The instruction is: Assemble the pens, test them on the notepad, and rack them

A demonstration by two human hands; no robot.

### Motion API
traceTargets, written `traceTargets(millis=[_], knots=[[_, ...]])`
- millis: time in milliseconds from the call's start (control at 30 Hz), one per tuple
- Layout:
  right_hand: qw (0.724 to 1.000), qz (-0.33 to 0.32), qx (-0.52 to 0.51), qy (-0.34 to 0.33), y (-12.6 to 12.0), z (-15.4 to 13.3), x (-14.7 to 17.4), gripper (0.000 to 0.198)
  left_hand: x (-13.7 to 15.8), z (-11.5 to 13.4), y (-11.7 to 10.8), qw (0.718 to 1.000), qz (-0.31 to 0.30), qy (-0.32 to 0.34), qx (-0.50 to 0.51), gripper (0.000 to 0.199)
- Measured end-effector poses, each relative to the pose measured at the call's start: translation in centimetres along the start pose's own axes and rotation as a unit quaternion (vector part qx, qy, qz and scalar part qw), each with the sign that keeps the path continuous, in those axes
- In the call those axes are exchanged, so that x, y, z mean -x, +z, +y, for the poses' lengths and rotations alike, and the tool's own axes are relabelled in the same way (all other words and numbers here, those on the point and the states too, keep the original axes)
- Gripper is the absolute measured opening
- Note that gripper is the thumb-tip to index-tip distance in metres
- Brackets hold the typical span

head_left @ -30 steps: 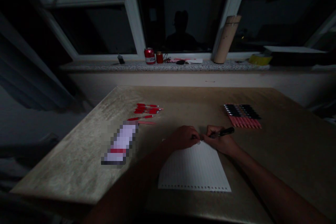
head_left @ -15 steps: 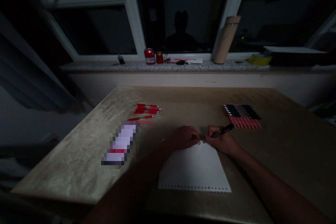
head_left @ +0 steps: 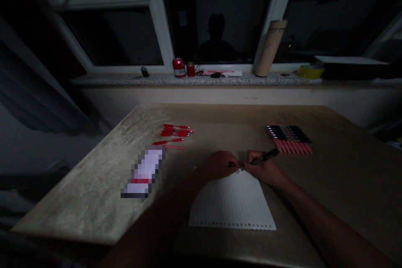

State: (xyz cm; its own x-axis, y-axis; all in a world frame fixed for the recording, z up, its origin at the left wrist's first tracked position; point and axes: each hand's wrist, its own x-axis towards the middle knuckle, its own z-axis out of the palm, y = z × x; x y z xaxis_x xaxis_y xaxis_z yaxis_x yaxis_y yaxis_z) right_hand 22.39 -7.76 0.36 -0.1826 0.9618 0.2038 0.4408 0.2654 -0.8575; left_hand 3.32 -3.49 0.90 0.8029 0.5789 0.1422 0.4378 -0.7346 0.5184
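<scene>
A lined sheet of paper [head_left: 232, 201] with a row of punched holes along its near edge lies on the table in front of me. My left hand [head_left: 222, 163] rests over its far left corner, fingers curled in. Whatever those fingers pinch is too dark to make out. Close beside it, at the far right corner, my right hand [head_left: 262, 167] is closed around a black pen [head_left: 270, 154]. The pen slants down to the left, with its back end sticking out above the hand. Its tip is hidden near the left fingertips.
Several red pens [head_left: 174, 130] lie at left on the table [head_left: 88, 184], near a blurred-out pale rectangular item [head_left: 146, 171]. Several black pens [head_left: 289, 133] and pink sticks [head_left: 295, 147] sit in rows at right. A red can [head_left: 179, 68] and a cardboard tube [head_left: 270, 48] stand on the windowsill.
My right hand and the pen have shifted very slightly left, toward the left fingertips. My left hand and the paper look almost the same.
</scene>
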Motion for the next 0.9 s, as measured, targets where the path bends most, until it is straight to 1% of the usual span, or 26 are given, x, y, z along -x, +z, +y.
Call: traceTargets(millis=[133,333,533,667,733,900], knots=[[1.000,0.023,0.010,-0.010,-0.04,0.24,-0.12,0.030,0.02,0.13,-0.12,1.000,0.000,0.006,0.017,0.017],[1.000,-0.012,-0.007,0.014,-0.06,-0.19,0.06,0.030,0.01,0.09,-0.17,1.000,-0.003,-0.004,0.019,0.018],[1.000,0.026,-0.006,0.010,-0.12,-0.20,-0.08,0.030,0.02,-0.03,-0.08,1.000,-0.002,0.006,0.017,0.018],[1.000,-0.011,-0.016,0.012,-0.18,-0.20,0.06,0.030,0.07,0.01,-0.05,1.000,-0.003,0.001,0.012,0.018],[1.000,-0.017,-0.016,0.012,-0.16,-0.06,0.03,0.030,0.08,0.05,-0.07,1.000,-0.004,0.001,0.013,0.018],[0.999,0.026,-0.012,0.015,-0.33,0.35,-0.26,0.029,0.05,0.24,-0.29,1.000,-0.009,-0.004,0.020,0.017]])
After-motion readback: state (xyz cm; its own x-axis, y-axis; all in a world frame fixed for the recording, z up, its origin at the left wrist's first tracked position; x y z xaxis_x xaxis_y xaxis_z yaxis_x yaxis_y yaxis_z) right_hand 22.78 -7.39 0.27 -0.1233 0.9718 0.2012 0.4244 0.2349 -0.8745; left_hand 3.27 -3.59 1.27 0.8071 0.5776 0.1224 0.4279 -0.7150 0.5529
